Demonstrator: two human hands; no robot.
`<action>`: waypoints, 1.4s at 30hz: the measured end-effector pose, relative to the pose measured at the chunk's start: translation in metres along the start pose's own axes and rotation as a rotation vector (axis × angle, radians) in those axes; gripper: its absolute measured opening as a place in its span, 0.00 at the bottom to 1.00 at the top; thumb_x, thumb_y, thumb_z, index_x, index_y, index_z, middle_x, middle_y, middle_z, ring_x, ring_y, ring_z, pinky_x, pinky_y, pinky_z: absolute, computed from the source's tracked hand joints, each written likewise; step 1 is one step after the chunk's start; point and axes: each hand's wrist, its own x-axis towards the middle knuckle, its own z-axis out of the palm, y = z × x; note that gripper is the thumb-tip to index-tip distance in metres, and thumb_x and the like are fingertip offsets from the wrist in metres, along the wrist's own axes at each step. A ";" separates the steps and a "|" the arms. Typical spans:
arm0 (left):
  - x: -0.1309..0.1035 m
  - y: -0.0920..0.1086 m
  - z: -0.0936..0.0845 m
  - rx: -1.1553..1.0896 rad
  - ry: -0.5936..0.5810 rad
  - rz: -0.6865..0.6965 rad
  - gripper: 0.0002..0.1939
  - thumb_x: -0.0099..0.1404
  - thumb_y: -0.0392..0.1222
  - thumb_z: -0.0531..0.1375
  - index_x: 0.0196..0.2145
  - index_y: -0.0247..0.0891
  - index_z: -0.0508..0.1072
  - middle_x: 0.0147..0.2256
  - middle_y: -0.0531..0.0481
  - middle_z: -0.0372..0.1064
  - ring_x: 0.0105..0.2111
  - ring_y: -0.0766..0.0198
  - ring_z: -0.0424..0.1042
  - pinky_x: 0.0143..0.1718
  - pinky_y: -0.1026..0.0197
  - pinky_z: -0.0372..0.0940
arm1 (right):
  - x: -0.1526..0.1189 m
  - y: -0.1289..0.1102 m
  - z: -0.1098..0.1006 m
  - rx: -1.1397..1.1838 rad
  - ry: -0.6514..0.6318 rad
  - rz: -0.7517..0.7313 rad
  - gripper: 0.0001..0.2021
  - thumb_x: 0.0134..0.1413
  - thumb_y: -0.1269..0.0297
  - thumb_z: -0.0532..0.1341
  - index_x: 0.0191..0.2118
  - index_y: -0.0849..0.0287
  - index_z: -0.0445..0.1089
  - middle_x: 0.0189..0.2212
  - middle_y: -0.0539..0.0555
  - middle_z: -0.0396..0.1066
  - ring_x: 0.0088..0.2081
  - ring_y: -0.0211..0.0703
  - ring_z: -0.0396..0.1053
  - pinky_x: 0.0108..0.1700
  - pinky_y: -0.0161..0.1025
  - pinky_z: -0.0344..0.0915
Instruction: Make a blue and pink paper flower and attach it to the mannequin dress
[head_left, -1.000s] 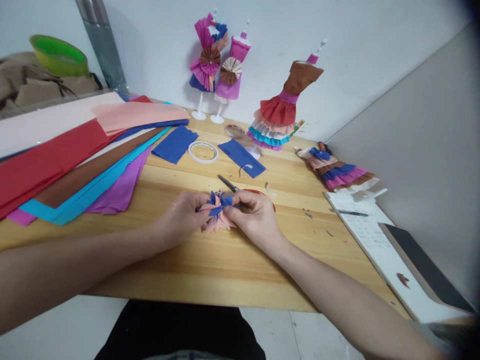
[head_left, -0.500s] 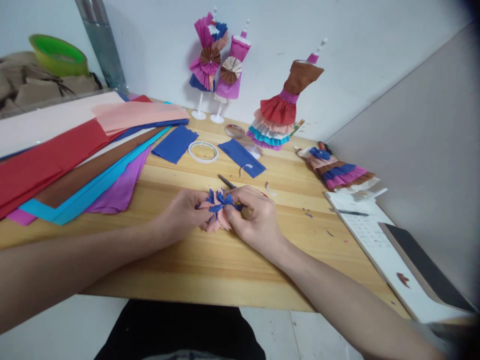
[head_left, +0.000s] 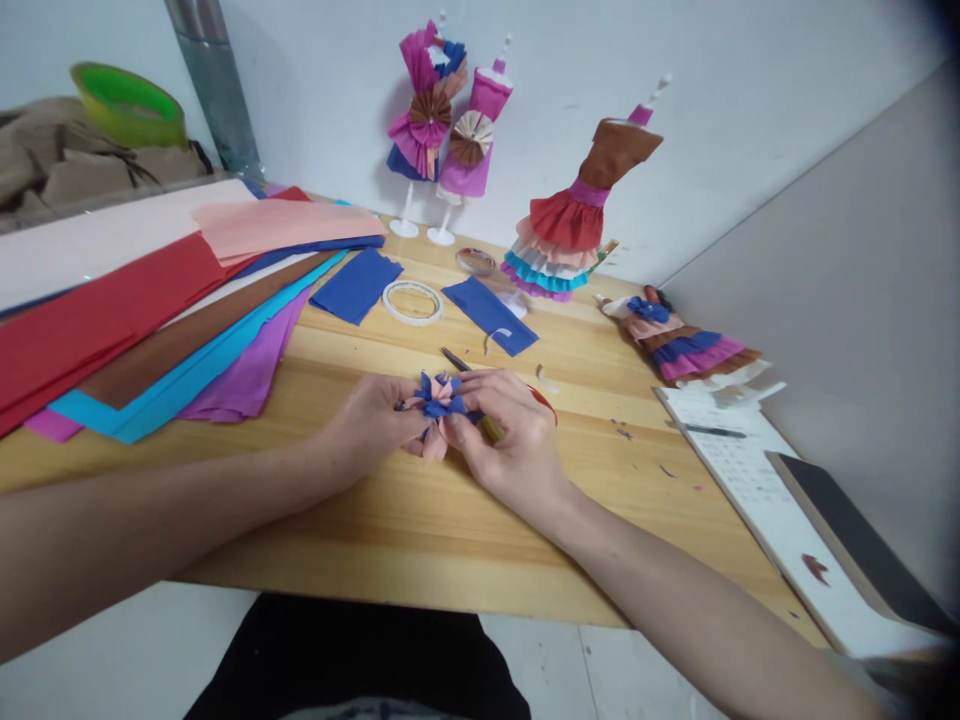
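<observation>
The left hand's grip (head_left: 379, 415) pinches the near-left petals of a layered flower of blue and pale pink crinkled paper (head_left: 437, 408), thumb and fingertips pressed together on its edge. The right hand's grip (head_left: 510, 420) pinches the opposite side, thumb on a petal and fingers curled behind. The flower sits between the two grips, just above the pale wooden table (head_left: 360, 540); whether its underside touches the wood cannot be told. Holding it from both sides probably keeps the thin layers steady and lets single petals be eased apart without tearing.

Just beyond the right grip lie dark-bladed scissors with red handles (head_left: 454, 358), partly hidden by the hand, likely left there to be close by. Farther beyond the grips, a flat white ring of tape (head_left: 413, 319) lies between two blue rectangles of crinkled paper, one to its left (head_left: 356, 287) and one to its right (head_left: 491, 315).

The petals look soft and matte, with pointed, uneven tips that splay outward in alternating colours. Well to the left of the left grip, smooth-folded red paper (head_left: 105, 330) lies flat in a fanned, many-coloured stack.
</observation>
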 end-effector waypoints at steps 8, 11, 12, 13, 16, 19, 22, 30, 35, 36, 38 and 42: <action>-0.001 0.002 0.003 -0.056 0.037 -0.030 0.09 0.53 0.35 0.59 0.17 0.33 0.71 0.18 0.52 0.70 0.23 0.68 0.70 0.31 0.65 0.67 | 0.001 0.000 0.005 0.029 0.043 -0.018 0.07 0.49 0.76 0.60 0.27 0.57 0.67 0.30 0.55 0.74 0.40 0.49 0.72 0.43 0.50 0.70; 0.000 0.002 0.004 -0.071 0.041 -0.037 0.09 0.52 0.35 0.59 0.17 0.33 0.70 0.18 0.51 0.69 0.23 0.68 0.69 0.31 0.65 0.68 | 0.002 -0.003 0.006 0.036 0.062 -0.032 0.07 0.49 0.76 0.60 0.26 0.57 0.67 0.30 0.56 0.74 0.39 0.48 0.72 0.42 0.48 0.70; 0.000 0.001 0.004 -0.073 0.044 -0.039 0.09 0.52 0.35 0.59 0.17 0.33 0.70 0.18 0.52 0.69 0.23 0.68 0.70 0.31 0.65 0.68 | 0.002 -0.004 0.007 0.037 0.068 -0.033 0.07 0.49 0.76 0.60 0.26 0.58 0.67 0.30 0.56 0.74 0.39 0.48 0.72 0.42 0.48 0.70; 0.000 0.001 0.004 -0.071 0.046 -0.042 0.09 0.52 0.35 0.59 0.17 0.33 0.70 0.18 0.52 0.69 0.23 0.68 0.70 0.31 0.65 0.68 | 0.002 -0.004 0.007 0.036 0.075 -0.032 0.07 0.49 0.76 0.60 0.26 0.58 0.67 0.30 0.56 0.74 0.39 0.48 0.72 0.42 0.48 0.70; 0.000 0.000 0.004 -0.061 0.051 -0.045 0.08 0.52 0.35 0.59 0.17 0.33 0.69 0.18 0.52 0.68 0.23 0.68 0.69 0.32 0.63 0.68 | 0.001 -0.005 0.009 0.030 0.090 -0.014 0.06 0.49 0.75 0.61 0.26 0.57 0.67 0.30 0.55 0.74 0.40 0.48 0.72 0.42 0.48 0.70; -0.001 0.002 0.004 -0.042 0.076 -0.040 0.09 0.52 0.34 0.58 0.16 0.33 0.68 0.17 0.54 0.66 0.22 0.69 0.67 0.32 0.64 0.67 | 0.001 -0.003 0.010 0.014 0.093 -0.016 0.06 0.48 0.75 0.61 0.26 0.57 0.67 0.31 0.56 0.73 0.40 0.49 0.72 0.41 0.49 0.70; -0.002 0.004 0.004 -0.031 0.069 -0.047 0.09 0.51 0.34 0.57 0.15 0.34 0.68 0.17 0.53 0.65 0.22 0.69 0.66 0.31 0.65 0.64 | 0.000 -0.002 0.009 -0.002 0.097 -0.051 0.06 0.49 0.75 0.61 0.27 0.57 0.68 0.30 0.55 0.73 0.40 0.49 0.72 0.42 0.50 0.70; -0.002 0.004 -0.001 -0.041 0.089 -0.003 0.10 0.51 0.34 0.57 0.14 0.34 0.67 0.15 0.54 0.62 0.18 0.73 0.57 0.23 0.67 0.53 | -0.002 -0.007 0.005 -0.026 0.028 -0.092 0.07 0.52 0.74 0.60 0.36 0.59 0.73 0.39 0.59 0.75 0.47 0.53 0.70 0.49 0.54 0.69; -0.002 0.010 0.001 -0.225 0.136 -0.103 0.04 0.50 0.35 0.61 0.20 0.33 0.71 0.19 0.53 0.68 0.23 0.70 0.67 0.30 0.66 0.65 | -0.006 -0.008 0.003 -0.189 -0.059 -0.173 0.14 0.53 0.75 0.57 0.46 0.61 0.72 0.50 0.63 0.73 0.55 0.59 0.65 0.52 0.60 0.65; -0.002 0.011 0.002 -0.259 0.154 -0.130 0.03 0.49 0.35 0.62 0.21 0.33 0.71 0.20 0.53 0.69 0.24 0.70 0.67 0.31 0.65 0.66 | -0.007 -0.008 0.003 -0.222 -0.068 -0.188 0.15 0.54 0.75 0.58 0.47 0.61 0.72 0.51 0.64 0.72 0.57 0.61 0.64 0.52 0.60 0.65; -0.003 0.012 0.002 -0.302 0.184 -0.155 0.06 0.49 0.37 0.65 0.20 0.33 0.71 0.20 0.54 0.67 0.23 0.71 0.66 0.31 0.66 0.67 | -0.009 -0.009 0.004 -0.282 -0.089 -0.210 0.18 0.54 0.75 0.58 0.51 0.61 0.70 0.54 0.65 0.70 0.59 0.62 0.62 0.54 0.62 0.62; -0.006 0.011 0.002 -0.326 0.159 -0.138 0.09 0.54 0.38 0.63 0.20 0.31 0.71 0.19 0.53 0.66 0.21 0.72 0.64 0.29 0.67 0.66 | -0.013 -0.014 0.010 -0.372 -0.102 -0.250 0.18 0.56 0.76 0.56 0.52 0.58 0.69 0.58 0.61 0.66 0.61 0.61 0.59 0.57 0.63 0.57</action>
